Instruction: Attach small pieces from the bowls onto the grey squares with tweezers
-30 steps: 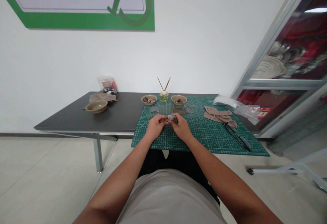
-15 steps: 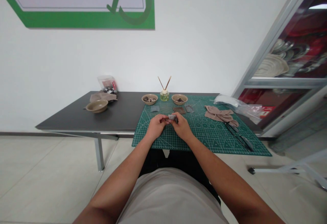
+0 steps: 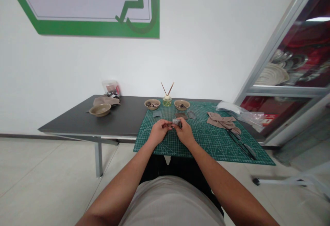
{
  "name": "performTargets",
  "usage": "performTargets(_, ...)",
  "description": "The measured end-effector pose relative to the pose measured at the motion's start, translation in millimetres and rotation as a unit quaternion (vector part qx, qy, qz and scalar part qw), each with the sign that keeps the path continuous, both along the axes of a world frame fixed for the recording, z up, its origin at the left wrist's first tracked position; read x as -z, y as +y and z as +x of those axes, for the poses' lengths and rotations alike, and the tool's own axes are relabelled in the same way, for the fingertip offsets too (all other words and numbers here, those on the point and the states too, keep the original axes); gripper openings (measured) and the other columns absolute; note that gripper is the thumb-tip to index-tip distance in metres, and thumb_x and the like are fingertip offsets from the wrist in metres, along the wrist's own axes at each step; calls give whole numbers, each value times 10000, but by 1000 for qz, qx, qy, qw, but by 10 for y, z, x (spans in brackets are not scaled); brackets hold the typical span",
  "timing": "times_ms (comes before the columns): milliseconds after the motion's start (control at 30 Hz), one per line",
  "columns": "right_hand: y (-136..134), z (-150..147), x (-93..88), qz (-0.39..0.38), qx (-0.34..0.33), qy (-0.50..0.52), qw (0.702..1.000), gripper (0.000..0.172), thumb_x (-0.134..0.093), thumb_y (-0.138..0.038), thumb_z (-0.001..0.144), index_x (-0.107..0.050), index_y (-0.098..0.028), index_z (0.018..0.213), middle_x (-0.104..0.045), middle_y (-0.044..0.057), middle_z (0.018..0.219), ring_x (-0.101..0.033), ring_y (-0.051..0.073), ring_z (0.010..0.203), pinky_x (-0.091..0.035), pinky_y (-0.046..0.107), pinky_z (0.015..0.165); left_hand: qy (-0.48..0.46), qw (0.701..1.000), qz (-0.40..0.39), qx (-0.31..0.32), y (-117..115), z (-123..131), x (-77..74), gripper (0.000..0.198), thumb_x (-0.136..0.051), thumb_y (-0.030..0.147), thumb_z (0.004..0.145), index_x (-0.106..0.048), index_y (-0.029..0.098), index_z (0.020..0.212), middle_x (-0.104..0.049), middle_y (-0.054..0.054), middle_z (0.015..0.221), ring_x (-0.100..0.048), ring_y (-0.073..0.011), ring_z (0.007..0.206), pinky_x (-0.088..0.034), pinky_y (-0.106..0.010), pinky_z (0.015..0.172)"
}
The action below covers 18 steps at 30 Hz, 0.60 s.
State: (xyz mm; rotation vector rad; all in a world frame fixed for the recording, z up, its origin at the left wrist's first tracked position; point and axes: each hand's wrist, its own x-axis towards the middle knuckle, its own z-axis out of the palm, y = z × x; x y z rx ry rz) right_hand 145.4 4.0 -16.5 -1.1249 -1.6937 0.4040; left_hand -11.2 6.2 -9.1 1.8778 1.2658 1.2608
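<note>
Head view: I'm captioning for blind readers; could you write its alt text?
The right hand grips a small grey piece beside the left hand, over a green mat; two bowls and a jar with sticks stand beyond.

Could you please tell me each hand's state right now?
Left hand: closed; what it holds, if anything, cannot be told.
Right hand: closed, holding a small grey piece.

Mat point(image 3: 206, 143) on right of table point(image 3: 129, 117); above it, piece point(image 3: 176, 122); at its far edge, bottle point(image 3: 167, 101) between two bowls point(image 3: 152, 108); cloth point(image 3: 222, 119) right; third bowl point(image 3: 100, 113) left, tub point(image 3: 111, 87) behind.
</note>
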Motion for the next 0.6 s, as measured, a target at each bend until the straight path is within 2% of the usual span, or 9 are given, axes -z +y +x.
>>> performTargets(233, -7, -2, -36, -8, -40, -13, 999, 114, -562, -291, 819, -568, -210, 898, -630, 15, 809, -582, 179, 741, -434, 293, 700, -9, 1000, 5, -3, 5, -11, 15, 203, -634, 43, 728, -695, 181, 863, -620, 18, 775, -569, -106, 698, -469, -253, 717)
performTargets(433, 4, 13, 10, -19, -29, -10, 999, 109, -557, -293, 823, -561, -219, 903, -620, 1, 761, -575, 180, 697, -429, 293, 670, 18, 1000, 14, -1, -22, -1, -13, 195, -617, 41, 737, -696, 191, 832, -624, 13, 774, -581, -122, 732, -466, -266, 731)
performTargets(600, 0, -12, 4, 0, -7, 2, 1000, 106, -540, -296, 821, -555, -220, 893, -634, 31, 827, -586, 201, 767, -444, 322, 728, 8, 1000, 12, -14, -13, 1, -11, 197, -631, 52, 731, -699, 191, 854, -621, 12, 769, -578, -121, 716, -472, -262, 715)
